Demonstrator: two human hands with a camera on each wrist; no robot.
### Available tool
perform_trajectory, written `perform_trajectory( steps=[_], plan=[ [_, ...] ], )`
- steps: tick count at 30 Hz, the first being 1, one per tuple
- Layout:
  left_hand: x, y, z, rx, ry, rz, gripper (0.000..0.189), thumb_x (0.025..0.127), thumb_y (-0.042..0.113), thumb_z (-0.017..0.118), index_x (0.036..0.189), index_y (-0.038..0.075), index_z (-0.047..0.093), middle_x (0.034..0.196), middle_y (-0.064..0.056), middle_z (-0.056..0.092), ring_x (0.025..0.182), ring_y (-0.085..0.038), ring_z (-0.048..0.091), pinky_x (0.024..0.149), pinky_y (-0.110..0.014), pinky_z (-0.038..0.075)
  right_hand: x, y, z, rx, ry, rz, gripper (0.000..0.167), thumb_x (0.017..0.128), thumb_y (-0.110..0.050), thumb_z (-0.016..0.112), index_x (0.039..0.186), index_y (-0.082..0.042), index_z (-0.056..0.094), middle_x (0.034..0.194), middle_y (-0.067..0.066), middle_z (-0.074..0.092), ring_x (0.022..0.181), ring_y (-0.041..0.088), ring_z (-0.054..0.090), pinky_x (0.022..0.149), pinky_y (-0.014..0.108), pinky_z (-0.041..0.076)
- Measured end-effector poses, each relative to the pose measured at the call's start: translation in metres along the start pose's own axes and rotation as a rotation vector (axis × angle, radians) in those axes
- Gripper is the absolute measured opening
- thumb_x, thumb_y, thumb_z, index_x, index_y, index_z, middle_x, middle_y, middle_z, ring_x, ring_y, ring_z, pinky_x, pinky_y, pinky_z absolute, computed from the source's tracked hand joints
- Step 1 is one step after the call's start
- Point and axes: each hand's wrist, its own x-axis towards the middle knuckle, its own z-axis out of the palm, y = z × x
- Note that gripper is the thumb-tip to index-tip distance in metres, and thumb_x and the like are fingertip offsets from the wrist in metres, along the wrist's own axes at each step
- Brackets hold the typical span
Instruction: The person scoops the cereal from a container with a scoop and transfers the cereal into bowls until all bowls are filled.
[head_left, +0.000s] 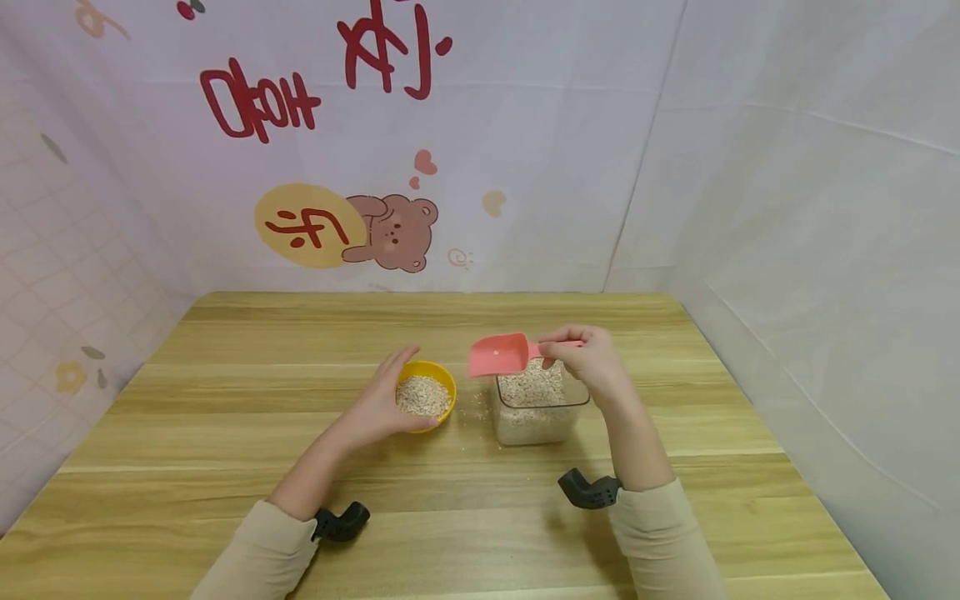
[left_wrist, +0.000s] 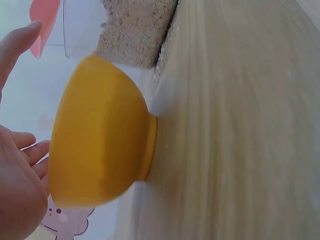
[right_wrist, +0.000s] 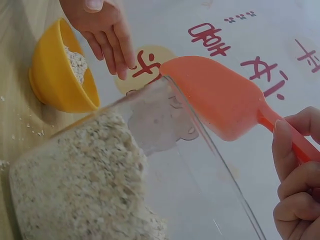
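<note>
My right hand (head_left: 591, 357) grips the handle of a pink scoop (head_left: 498, 355), its fingers curled round it in the right wrist view. Over the left rim of a clear container (head_left: 536, 427), the scoop bowl shows bare plastic with a small pale speck. Pale oat flakes (right_wrist: 80, 175) fill much of that container. To its left stands a yellow bowl (left_wrist: 100, 135), upright on the table, with oat flakes (head_left: 422, 396) inside. My left hand (head_left: 380, 403) spreads beside the bowl's rim, thumb and fingers extended and apart; whether it touches the rim I cannot tell.
Loose flakes (head_left: 480, 414) lie on the wooden table (head_left: 450, 517) between bowl and container. Printed white cloth (head_left: 540, 167) hangs behind the table and along both sides. A black wrist mount (head_left: 588, 490) juts from the right sleeve, another mount (head_left: 341, 522) from the left.
</note>
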Motion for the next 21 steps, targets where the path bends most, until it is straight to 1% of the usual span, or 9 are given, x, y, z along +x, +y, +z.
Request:
perform_trajectory(
  steps=[9, 12, 16, 21],
  plan=[
    [0.010, 0.009, 0.012, 0.013, -0.001, 0.062, 0.110, 0.064, 0.027, 0.089, 0.151, 0.014, 0.023, 0.155, -0.013, 0.019, 0.140, -0.030, 0.020, 0.108, -0.055, 0.022, -0.002, -0.002, -0.020, -0.039, 0.010, 0.000, 0.023, 0.085, -0.007, 0.068, 0.102, 0.009, 0.067, 0.065, 0.004, 0.066, 0.043, 0.008, 0.027, 0.045, 0.021, 0.021],
    [0.013, 0.013, 0.015, 0.030, -0.001, 0.078, 0.111, 0.064, 0.030, 0.090, 0.151, 0.014, 0.023, 0.154, -0.012, 0.020, 0.139, -0.029, 0.022, 0.109, -0.053, 0.023, -0.003, -0.002, -0.026, -0.068, 0.015, 0.012, 0.025, 0.085, -0.008, 0.068, 0.102, 0.010, 0.066, 0.065, 0.003, 0.066, 0.043, 0.008, 0.026, 0.046, 0.022, 0.022],
    [0.016, 0.019, 0.019, 0.051, -0.014, 0.088, 0.112, 0.064, 0.041, 0.088, 0.152, 0.016, 0.022, 0.155, -0.011, 0.020, 0.139, -0.028, 0.022, 0.109, -0.052, 0.024, -0.004, -0.002, -0.032, -0.099, 0.034, 0.025, 0.024, 0.085, -0.009, 0.068, 0.101, 0.009, 0.066, 0.064, 0.002, 0.065, 0.044, 0.007, 0.028, 0.047, 0.021, 0.023],
    [0.018, 0.027, 0.025, 0.057, -0.027, 0.101, 0.112, 0.065, 0.045, 0.086, 0.152, 0.016, 0.022, 0.155, -0.011, 0.019, 0.140, -0.029, 0.022, 0.109, -0.053, 0.024, -0.005, -0.003, -0.040, -0.151, 0.053, 0.027, 0.025, 0.084, -0.012, 0.069, 0.101, 0.007, 0.067, 0.065, 0.000, 0.066, 0.051, 0.008, 0.037, 0.050, 0.022, 0.028]
  ],
)
